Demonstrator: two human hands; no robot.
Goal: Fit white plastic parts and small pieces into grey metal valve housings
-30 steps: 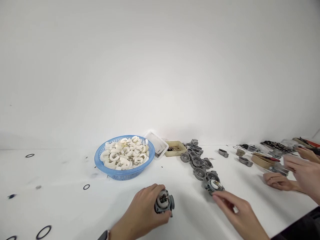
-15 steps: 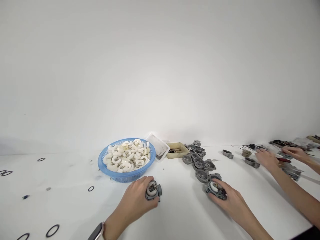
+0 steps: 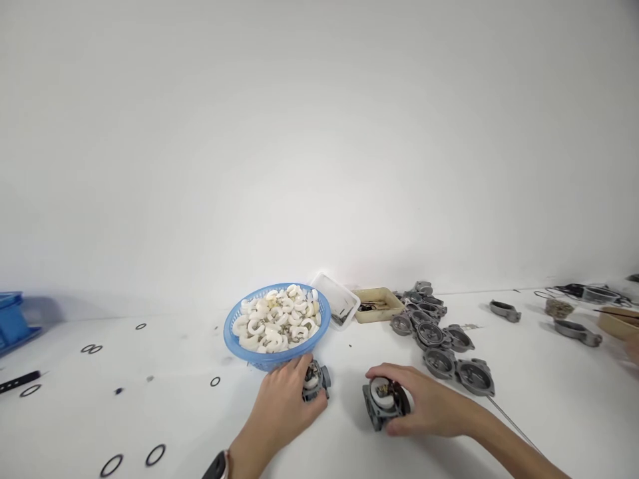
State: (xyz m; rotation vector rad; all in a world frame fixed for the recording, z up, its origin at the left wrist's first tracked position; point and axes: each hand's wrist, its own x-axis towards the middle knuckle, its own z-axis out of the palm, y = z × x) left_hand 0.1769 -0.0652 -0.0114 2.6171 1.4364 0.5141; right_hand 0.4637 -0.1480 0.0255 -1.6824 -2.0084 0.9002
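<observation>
blue basket of white curved parts

The head camera is looking forward and down from above, near the front of the blue basket, facing the wall behind it.

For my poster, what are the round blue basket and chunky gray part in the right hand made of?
Round blue basket: probably smooth plastic, since its holed wall looks moulded. Chunky gray part: perhaps cast metal, from its dull gray surface.
</observation>
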